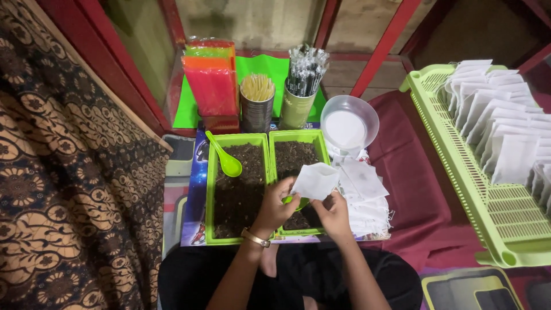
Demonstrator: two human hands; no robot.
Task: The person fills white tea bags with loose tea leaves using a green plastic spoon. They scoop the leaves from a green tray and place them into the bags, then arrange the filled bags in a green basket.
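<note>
Left hand (278, 201) and right hand (333, 213), close together, both pinch one small white pouch (315, 180) held above the right of two green trays of dark soil (238, 189). One green scoop (227, 161) lies in the left tray; two tins (256, 103) stand behind. A pile of pouches (367, 201) crowds the right tray's edge, while bare maroon cloth (410, 189) separates it from the green rack (488, 212).

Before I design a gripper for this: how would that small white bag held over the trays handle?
The white bag looks thin and floppy; it sags between the left hand and right hand. It is probably very light, being empty. Pinched at one corner, it would likely droop or fold.
</note>
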